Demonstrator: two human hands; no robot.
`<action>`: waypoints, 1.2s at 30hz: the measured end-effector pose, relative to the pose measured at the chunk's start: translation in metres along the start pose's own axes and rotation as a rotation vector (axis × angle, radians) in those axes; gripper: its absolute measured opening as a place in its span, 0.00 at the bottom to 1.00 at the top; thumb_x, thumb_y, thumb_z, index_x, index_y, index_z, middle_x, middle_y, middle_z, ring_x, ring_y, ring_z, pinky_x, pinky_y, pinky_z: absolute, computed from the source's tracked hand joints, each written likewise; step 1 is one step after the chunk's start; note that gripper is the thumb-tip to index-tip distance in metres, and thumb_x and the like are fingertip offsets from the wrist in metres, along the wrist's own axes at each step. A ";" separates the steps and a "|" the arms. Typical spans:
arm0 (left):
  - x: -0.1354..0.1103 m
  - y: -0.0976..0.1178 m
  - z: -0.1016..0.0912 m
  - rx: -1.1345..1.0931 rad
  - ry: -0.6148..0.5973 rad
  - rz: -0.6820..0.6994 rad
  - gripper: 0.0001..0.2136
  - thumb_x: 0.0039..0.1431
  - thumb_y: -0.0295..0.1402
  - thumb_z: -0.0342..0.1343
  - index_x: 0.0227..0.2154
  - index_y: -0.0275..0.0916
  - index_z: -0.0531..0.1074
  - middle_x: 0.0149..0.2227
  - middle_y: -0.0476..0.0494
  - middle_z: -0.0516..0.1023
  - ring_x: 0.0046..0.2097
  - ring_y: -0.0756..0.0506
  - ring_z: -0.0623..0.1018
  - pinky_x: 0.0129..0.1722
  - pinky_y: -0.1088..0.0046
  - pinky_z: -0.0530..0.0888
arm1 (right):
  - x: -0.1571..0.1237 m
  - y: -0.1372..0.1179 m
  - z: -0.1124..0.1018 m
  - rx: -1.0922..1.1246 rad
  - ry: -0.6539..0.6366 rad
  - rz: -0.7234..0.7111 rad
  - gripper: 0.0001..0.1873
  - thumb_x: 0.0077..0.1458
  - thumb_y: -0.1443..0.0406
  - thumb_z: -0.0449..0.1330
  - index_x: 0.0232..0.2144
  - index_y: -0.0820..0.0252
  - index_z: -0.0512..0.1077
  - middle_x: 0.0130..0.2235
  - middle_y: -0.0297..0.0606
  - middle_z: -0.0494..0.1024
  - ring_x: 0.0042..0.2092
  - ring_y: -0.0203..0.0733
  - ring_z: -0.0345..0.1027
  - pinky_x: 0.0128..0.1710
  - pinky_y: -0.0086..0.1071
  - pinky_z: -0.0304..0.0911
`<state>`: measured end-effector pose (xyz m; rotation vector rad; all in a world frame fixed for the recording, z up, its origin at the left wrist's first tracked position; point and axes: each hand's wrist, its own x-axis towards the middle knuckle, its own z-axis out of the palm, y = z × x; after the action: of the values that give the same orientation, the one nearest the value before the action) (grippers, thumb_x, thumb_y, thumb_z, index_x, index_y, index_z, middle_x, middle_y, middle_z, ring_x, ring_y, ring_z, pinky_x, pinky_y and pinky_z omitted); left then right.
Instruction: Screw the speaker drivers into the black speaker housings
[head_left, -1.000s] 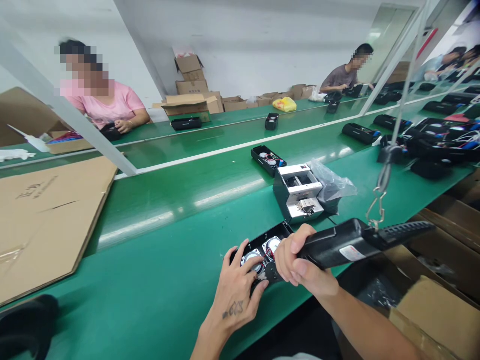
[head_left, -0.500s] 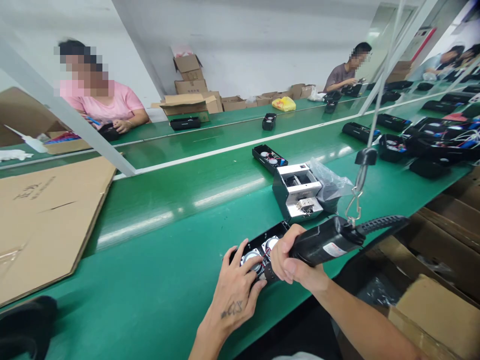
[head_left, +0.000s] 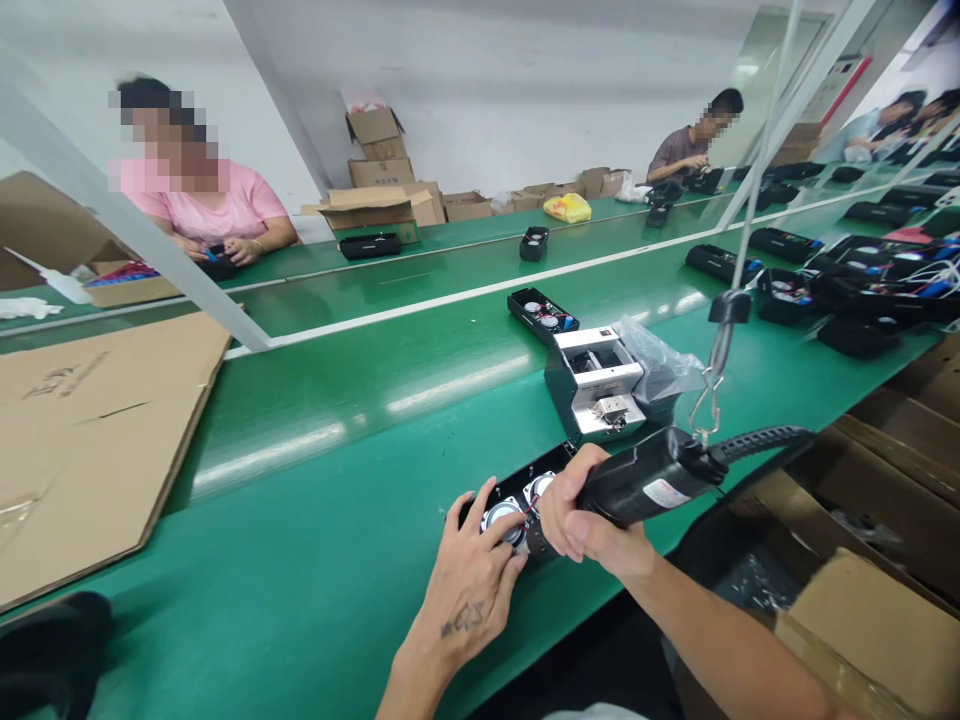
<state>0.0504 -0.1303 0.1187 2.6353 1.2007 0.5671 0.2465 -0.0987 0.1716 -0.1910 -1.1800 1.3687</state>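
a green assembly belt (head_left: 330,450) runs through the workshop, and at its near edge lies an open black speaker housing (head_left: 517,478) holding two round silver-rimmed speakers (head_left: 504,522) joined by thin red wires. the left hand (head_left: 472,570) sits on the housing, fingers spread and pressing down around the speakers. the right hand (head_left: 600,515) has its fingers closed round a black electric screwdriver (head_left: 645,490), its tip hidden behind them, and the tool's rear end hangs from a steel hook (head_left: 705,408). farther along stands a silver metal fixture (head_left: 596,385) beside a clear plastic bag (head_left: 660,365), then a second open housing (head_left: 540,315).
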 end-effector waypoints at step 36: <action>0.000 -0.001 0.001 0.041 0.030 0.025 0.15 0.73 0.28 0.49 0.42 0.43 0.83 0.60 0.47 0.82 0.75 0.28 0.63 0.69 0.36 0.65 | 0.016 -0.010 0.003 0.058 0.108 0.058 0.08 0.64 0.63 0.66 0.40 0.52 0.69 0.19 0.19 0.64 0.16 0.30 0.54 0.19 0.25 0.58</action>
<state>0.0501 -0.1297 0.1178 2.6888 1.2019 0.5938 0.2470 -0.0898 0.1884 -0.2562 -1.0507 1.4237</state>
